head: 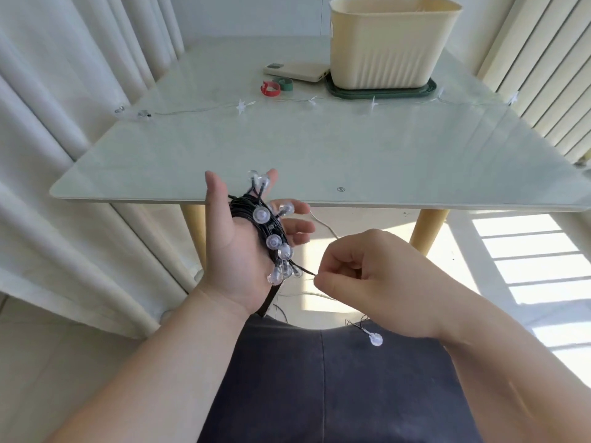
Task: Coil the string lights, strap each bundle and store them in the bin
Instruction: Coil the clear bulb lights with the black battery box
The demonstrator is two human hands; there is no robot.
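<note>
Pinching the black wire (306,272) tight in the right hand (367,273), at 3 o'clock from the coil (244,214) round the wide-open left hand (233,254), pull snug and wind on the loose bulb (376,339) slowly, bin (383,49) waiting far off at 12 o'clock.

The table (319,148) top is smooth and glossy, like glass or polished stone, and its legs (428,231) look like pale matt wood. The bin (387,49) is cream plastic, matt, with a ribbed lower wall; the green tray (428,91) under it is plastic too. The coiled dark wire (246,215) has a dull coat, and its round bulbs (261,215) are clear glossy plastic. The red strap (270,88) and green strap (284,83) look like matt cloth tape. The curtains (48,91) are soft matt cloth.
</note>
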